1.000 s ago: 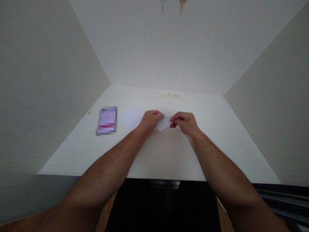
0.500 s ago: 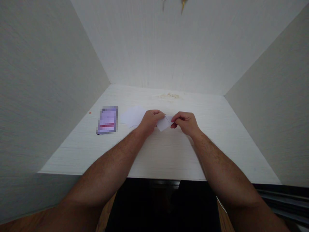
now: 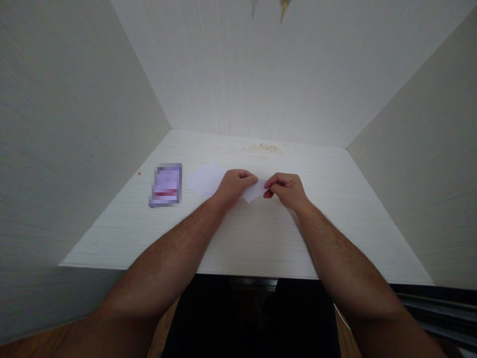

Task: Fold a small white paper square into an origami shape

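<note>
In the head view, you are pinching a small piece of white paper (image 3: 254,191) between both hands just above the counter (image 3: 261,238). Your left hand (image 3: 233,186) is gripping its left edge, and your right hand (image 3: 286,189) is closing on its right edge. More white paper (image 3: 204,179) is lying behind your left hand, and a purple card (image 3: 166,185) is sitting farther left.

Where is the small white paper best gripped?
Probably at its left and right edges, pinched from each side, as the left hand and right hand do: the paper is thin and small, its lower corner free between them.
</note>
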Motion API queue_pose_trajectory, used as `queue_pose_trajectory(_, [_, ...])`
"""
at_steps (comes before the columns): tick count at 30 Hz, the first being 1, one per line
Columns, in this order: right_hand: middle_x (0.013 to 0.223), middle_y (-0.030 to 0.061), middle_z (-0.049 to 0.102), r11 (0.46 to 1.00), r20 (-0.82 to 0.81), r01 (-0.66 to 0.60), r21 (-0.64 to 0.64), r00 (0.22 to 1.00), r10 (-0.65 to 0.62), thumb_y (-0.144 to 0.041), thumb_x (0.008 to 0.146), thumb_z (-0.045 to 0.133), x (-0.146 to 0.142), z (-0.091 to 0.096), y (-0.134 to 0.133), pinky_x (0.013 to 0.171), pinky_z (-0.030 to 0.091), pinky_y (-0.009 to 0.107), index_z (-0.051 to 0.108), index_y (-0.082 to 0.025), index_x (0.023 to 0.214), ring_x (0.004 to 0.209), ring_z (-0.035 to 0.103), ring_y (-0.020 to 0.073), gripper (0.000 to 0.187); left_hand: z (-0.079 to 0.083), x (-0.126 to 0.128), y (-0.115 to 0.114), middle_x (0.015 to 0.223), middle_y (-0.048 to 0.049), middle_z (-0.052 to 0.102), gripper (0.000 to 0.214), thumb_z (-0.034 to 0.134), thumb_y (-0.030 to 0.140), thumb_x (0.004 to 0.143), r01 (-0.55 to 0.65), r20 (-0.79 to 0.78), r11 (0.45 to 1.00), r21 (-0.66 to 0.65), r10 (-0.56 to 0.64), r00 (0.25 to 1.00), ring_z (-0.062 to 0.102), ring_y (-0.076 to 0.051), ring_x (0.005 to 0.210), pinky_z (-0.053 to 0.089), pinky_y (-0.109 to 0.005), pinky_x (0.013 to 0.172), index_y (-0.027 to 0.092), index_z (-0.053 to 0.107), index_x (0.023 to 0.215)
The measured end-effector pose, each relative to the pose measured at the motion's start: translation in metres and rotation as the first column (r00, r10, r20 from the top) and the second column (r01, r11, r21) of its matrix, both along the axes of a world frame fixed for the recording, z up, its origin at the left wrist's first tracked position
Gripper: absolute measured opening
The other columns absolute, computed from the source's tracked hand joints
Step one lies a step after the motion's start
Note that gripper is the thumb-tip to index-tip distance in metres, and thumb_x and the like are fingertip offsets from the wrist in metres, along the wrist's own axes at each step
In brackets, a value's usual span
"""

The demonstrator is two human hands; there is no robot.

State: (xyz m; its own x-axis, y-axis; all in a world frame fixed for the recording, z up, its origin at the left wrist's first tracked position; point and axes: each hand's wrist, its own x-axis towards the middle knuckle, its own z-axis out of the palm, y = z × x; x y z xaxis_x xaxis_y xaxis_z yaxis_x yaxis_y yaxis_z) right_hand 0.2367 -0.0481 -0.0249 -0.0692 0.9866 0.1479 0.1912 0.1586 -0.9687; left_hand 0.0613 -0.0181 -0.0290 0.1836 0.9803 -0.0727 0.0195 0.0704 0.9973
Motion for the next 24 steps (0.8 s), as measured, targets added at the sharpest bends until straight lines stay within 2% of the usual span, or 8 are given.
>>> queue_pose_trajectory(9, [0.053, 0.0, 0.068, 1.0, -0.002, 0.008, -0.002, 1.0, -0.008, -0.017, 0.063, 0.055, -0.0019, 0.0015, 0.0008, 0.051, 0.052, 0.022, 0.072, -0.018, 0.067, 0.049, 0.065, 0.0121, 0.018, -0.0042, -0.0013, 0.001, 0.065, -0.0046, 0.068, 0.022, 0.075, 0.034, 0.065, 0.068, -0.007, 0.998, 0.012, -0.068, 0.998, 0.062, -0.015, 0.057, 0.046, -0.026, 0.054, 0.014, 0.07, 0.074])
queue_pose_trajectory(21, [0.054, 0.0, 0.068, 1.0, 0.021, 0.003, 0.009, 1.0, -0.003, -0.016, 0.065, 0.055, -0.0002, -0.0034, 0.0016, 0.052, 0.053, 0.023, 0.073, -0.018, 0.069, 0.051, 0.066, 0.0123, 0.019, -0.0041, -0.0004, 0.0004, 0.065, -0.0049, 0.068, 0.02, 0.074, 0.031, 0.066, 0.056, -0.001, 0.998, -0.002, -0.056, 0.998, 0.062, -0.015, 0.057, 0.047, -0.026, 0.055, 0.014, 0.069, 0.074])
queue_pose_trajectory(24, [0.055, -0.0003, 0.068, 1.0, 0.021, -0.019, 0.016, 1.0, 0.018, -0.017, 0.066, 0.055, -0.0001, -0.0028, 0.0012, 0.053, 0.053, 0.023, 0.071, -0.018, 0.07, 0.052, 0.066, 0.0124, 0.017, -0.0016, -0.0006, -0.0005, 0.065, -0.0047, 0.068, 0.019, 0.073, 0.031, 0.066, 0.041, -0.042, 0.999, 0.015, -0.04, 0.998, 0.061, -0.014, 0.056, 0.045, -0.025, 0.053, 0.014, 0.069, 0.073])
